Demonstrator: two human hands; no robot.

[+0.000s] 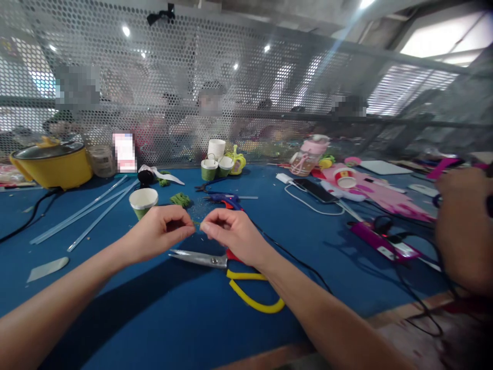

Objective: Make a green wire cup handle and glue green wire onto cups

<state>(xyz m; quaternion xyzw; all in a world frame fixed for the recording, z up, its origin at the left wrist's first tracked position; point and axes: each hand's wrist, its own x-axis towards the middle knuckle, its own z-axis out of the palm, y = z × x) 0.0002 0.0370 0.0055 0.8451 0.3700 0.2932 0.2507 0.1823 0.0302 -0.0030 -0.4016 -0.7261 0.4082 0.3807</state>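
My left hand (164, 234) and my right hand (233, 234) meet above the blue table, fingertips pinched close together. Between them shows a short bit of thin green strand (197, 224), too small to make out well. Under my right hand lie large scissors (206, 260) with yellow handles, blades pointing left and slightly apart. A green-and-white paper cup (143, 202) stands just behind my left hand. Past the hands rest a small bundle of green strands (180, 199) and a blue glue gun (226, 199). Fine green crumbs are scattered between these.
Clear glue sticks (92, 205) and a yellow electric pot (52, 164) are at left. Small green cups (210, 169) stand at the back. A phone (315, 190), pink bottle (308, 156) and purple power strip (385, 241) with cables lie right, near another person's arm (464, 231).
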